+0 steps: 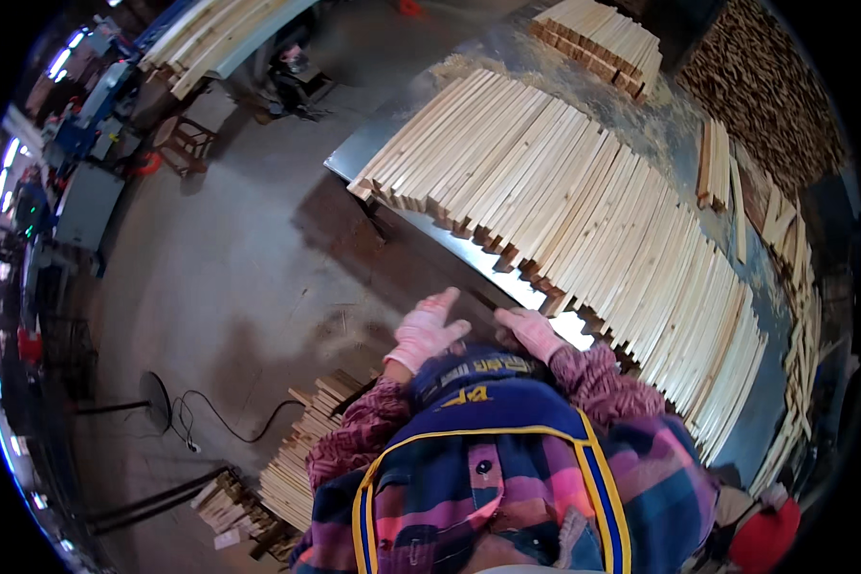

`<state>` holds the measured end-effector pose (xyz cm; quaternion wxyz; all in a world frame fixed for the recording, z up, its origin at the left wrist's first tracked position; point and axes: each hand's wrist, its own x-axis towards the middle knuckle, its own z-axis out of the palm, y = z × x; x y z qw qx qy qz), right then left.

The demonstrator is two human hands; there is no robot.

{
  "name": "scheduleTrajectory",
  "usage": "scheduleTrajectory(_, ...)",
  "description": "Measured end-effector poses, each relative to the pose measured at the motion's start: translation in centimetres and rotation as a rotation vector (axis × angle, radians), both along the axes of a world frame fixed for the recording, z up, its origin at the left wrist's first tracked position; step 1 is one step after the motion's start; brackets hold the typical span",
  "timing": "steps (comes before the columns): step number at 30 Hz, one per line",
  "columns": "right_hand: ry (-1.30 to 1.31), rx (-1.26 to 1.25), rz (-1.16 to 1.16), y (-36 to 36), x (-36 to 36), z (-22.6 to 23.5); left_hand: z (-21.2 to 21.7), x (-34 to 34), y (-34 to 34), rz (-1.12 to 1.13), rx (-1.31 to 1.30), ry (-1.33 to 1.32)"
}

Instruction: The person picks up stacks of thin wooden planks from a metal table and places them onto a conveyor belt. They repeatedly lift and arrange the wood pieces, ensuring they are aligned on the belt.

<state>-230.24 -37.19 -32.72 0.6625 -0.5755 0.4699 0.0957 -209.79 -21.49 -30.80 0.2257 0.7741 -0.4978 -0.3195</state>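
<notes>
Pink work gloves cover both hands, which sit close to the chest above a plaid shirt and a blue apron [507, 402] with yellow trim. The left hand [429, 330] is raised with its fingers [442, 302] held together and pointing up and away; nothing is seen gripped in it. The right hand [531, 330] lies just beside it, fingers stretched flat toward the near edge of the worktop [421, 222], close to the ends of the nearest slats; whether it touches one cannot be told. The two hands are near each other but apart.

Below the left forearm, on the concrete floor [249, 277], stands a low stack of short wood pieces [301, 450], with a black cable [220, 416] and a round stand base [153, 397] to its left.

Ahead, the metal worktop carries a broad row of pale wooden slats [564, 201] laid side by side, ends overhanging the near edge, running from upper left to lower right. Sawdust lies beyond them. A second, smaller bundle of slats [603, 43] rests at the far end. Further slats [713, 163] lie to the right. A blue machine [91, 96] stands at far left.
</notes>
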Motion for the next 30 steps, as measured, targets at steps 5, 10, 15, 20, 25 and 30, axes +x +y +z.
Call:
scheduleTrajectory(5, -0.073, 0.187, -0.129, -1.7, 10.8, -0.5, -2.2, 12.9, 4.2, 0.353, 0.273, 0.013)
scheduleTrajectory(10, 0.054, 0.241, -0.419, -5.3, 14.1, -1.4, -4.9, 21.5, 2.9, 0.437, 0.158, 0.106)
scheduleTrajectory(15, 0.054, 0.234, -0.633, -7.4, 11.0, -7.4, -5.1, 28.6, -6.1, 0.488, 0.050, 0.132)
scheduleTrajectory(20, 0.008, 0.016, -0.828, -4.5, 14.7, -10.5, -9.6, 35.8, -14.4, 0.642, 0.137, 0.244)
scheduleTrajectory(25, 0.427, -0.135, -1.125, -2.6, 14.4, -8.0, -4.2, 36.6, -19.8, -0.116, 0.484, -0.115)
scheduleTrajectory(30, 0.644, -0.239, -1.287, -4.3, 11.7, -2.9, -0.7, 37.0, -22.4, -0.327, 0.571, -0.044)
